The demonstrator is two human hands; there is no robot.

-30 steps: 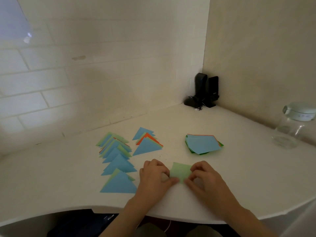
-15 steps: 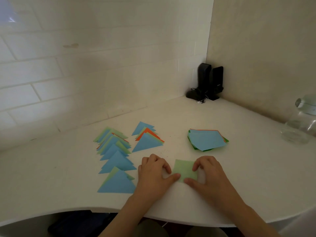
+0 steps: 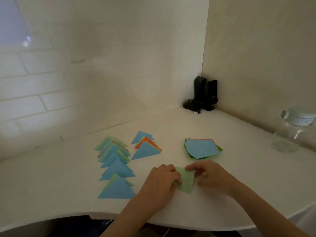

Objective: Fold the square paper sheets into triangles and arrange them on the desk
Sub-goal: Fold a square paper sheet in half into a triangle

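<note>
A light green paper sheet (image 3: 186, 181) lies on the white desk (image 3: 239, 177) between my hands. My left hand (image 3: 160, 183) holds its left edge with curled fingers. My right hand (image 3: 210, 177) pinches its top right corner. A stack of square sheets (image 3: 201, 148), blue on top, sits just behind my right hand. Folded triangles lie in two rows: a long row of blue and green ones (image 3: 114, 166) at the left, and a shorter row with an orange one (image 3: 145, 146) beside it.
A glass jar with a lid (image 3: 290, 130) stands at the right by the wall. Two black speakers (image 3: 205, 94) and a cable sit in the far corner. The desk's curved front edge (image 3: 85, 214) runs just below my wrists.
The green sheet was flat under both hands. Now my right hand has moved to its top corner and the sheet sits turned, one side lifted.
</note>
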